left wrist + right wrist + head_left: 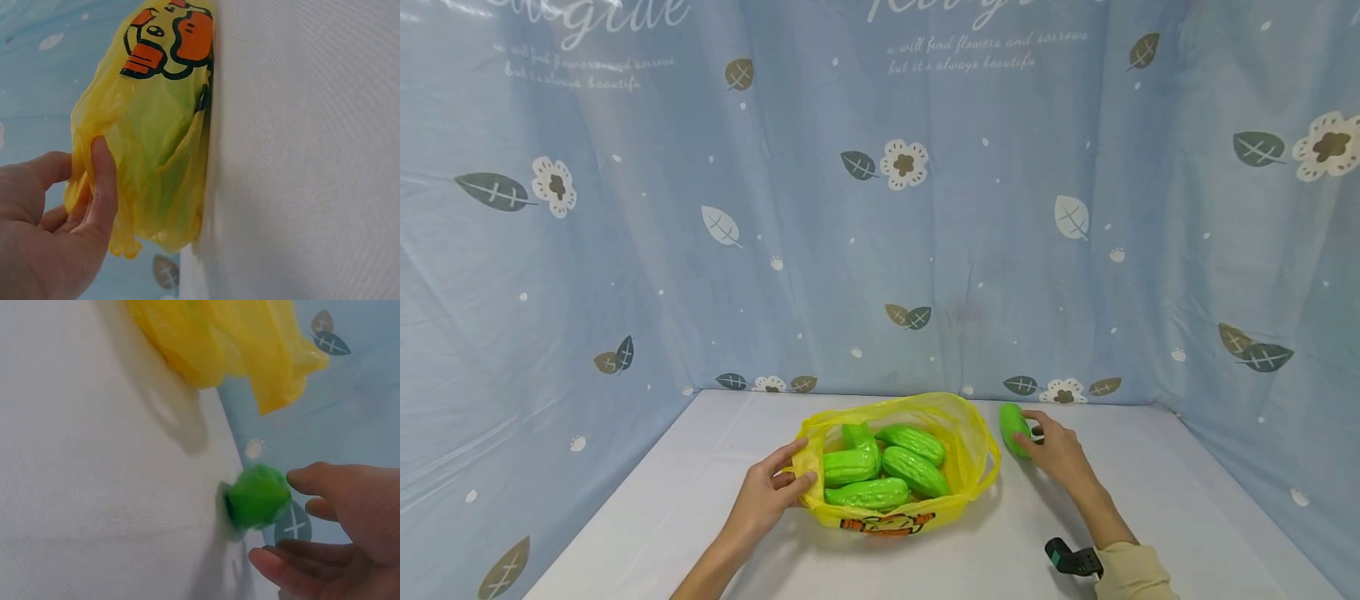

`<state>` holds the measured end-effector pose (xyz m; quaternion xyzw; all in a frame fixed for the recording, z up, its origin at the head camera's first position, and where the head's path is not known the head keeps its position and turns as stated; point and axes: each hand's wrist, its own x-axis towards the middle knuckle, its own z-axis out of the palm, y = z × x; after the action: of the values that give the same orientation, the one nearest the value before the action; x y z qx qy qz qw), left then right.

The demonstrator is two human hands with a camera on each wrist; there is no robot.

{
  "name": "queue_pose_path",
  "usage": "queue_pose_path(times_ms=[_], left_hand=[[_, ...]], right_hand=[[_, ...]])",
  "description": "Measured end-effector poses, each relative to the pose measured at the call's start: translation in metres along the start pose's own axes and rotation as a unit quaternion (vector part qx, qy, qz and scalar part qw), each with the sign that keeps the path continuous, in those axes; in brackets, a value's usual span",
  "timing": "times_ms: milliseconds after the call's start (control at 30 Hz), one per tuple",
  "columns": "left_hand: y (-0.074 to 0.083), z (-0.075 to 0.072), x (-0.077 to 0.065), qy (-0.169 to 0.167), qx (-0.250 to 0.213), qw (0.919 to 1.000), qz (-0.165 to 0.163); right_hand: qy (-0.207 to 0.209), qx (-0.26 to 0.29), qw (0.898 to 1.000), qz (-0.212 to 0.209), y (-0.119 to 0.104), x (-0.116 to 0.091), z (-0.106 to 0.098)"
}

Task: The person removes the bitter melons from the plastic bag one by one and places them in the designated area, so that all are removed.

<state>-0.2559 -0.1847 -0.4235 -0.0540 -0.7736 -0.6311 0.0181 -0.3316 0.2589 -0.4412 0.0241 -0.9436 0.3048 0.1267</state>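
A yellow plastic bag (973, 492) with an orange and black cartoon print stands with its mouth wide. Several ridged, bright green bitter-melon-shaped vegetables (916, 471) lie inside it. At the bag's left side, my left hand (69, 219) grips the rim between thumb and fingers. One more green bitter-melon-shaped vegetable (1013, 427) lies on the table just right of the bag. My right hand (1058, 450) is over that one's right side, its fingers spread around it. In the right wrist view, a fingertip is right at the edge of this vegetable (259, 497) and the other fingers stand apart from it.
The white table (985, 558) meets a blue curtain (820, 275) with leaf and flower prints at its back and sides. A black wrist device (1073, 558) is at my right forearm, beside a beige sleeve (1131, 573).
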Motion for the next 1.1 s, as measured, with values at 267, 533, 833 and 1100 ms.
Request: queue_pose_path(times_ms=[267, 533, 833, 1100], left_hand=[[0.001, 0.001, 0.001, 0.003, 0.001, 1.0000, -0.004], [-0.001, 0.001, 0.002, 0.001, 0.002, 1.0000, -0.004], [-0.002, -0.001, 0.001, 0.007, 0.002, 1.0000, 0.000], [-0.003, 0.000, 0.001, 0.011, -0.001, 0.9999, -0.003]], right_hand=[[0.005, -0.009, 1.000, -0.008, -0.006, -0.002, -0.008], [0.019, -0.022, 0.999, -0.032, -0.022, -0.002, -0.016], [0.023, -0.035, 0.997, -0.060, -0.043, -0.005, -0.024], [0.022, -0.036, 0.996, -0.084, -0.064, -0.012, -0.032]])
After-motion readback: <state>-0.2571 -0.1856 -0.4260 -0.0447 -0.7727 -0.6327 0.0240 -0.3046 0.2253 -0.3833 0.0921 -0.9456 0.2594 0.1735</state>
